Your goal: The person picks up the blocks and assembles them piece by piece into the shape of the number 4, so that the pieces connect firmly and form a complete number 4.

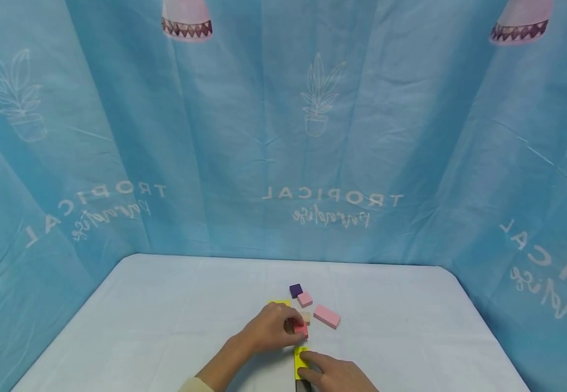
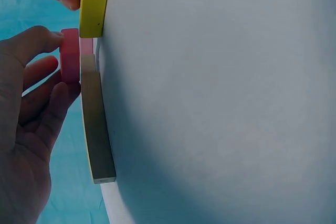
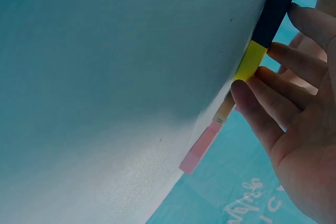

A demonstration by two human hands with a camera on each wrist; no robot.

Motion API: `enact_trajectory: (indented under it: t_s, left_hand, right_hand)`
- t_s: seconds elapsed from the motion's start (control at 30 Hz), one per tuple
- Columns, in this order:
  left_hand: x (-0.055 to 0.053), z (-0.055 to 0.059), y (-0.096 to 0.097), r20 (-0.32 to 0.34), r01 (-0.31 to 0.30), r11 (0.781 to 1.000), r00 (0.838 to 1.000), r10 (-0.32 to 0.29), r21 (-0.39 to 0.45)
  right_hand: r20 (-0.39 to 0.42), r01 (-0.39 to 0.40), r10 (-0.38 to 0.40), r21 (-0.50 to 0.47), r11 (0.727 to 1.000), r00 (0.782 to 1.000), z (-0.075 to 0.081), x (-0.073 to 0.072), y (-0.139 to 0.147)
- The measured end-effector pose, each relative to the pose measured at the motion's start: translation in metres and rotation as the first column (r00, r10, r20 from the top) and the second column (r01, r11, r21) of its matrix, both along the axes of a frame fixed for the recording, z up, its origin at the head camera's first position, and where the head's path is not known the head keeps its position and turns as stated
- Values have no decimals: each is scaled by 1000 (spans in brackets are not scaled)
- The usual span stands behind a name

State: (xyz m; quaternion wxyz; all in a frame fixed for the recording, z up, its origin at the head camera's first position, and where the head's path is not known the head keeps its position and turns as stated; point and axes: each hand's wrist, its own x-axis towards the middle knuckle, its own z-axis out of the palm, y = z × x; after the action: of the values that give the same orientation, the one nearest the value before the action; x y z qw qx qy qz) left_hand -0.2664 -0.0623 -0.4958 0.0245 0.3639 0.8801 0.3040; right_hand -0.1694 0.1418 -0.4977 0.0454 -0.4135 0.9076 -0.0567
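The left hand [image 1: 275, 328] is gripping the red block [image 1: 301, 330], pinching it between thumb and fingertips. The red block is sitting just beyond the end of the yellow block [image 1: 301, 363]; in the left wrist view it is apparently being held off the white table [image 1: 166, 310].

The right hand [image 1: 339, 374] is not gripping firmly: its fingers are lying fairly straight, touching the yellow block, which is standing in line with a black block [image 1: 303, 386].

In this inspector's judgement, the step in hand is placing the red block while the right hand is steadying the yellow one. The next move is calling for a level, controlled lowering and a gentle release.

As to pose, the left forearm is reaching in from the lower left, its wrist bending inward. The right hand is coming in low from the lower right, fingers pointing left.
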Motion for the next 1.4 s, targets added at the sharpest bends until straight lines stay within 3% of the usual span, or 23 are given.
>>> enact_trajectory:
  t_s: [0.53, 1.4]
  left_hand:
    - [4, 2, 1, 66, 6, 996, 998, 0, -86]
    - [6, -2, 1, 62, -19, 989, 998, 28, -146]
  right_hand:
    - [1, 3, -3, -3, 1000, 1000, 2, 0, 0]
    - [30, 31, -31, 5, 1000, 999, 3, 2, -2]
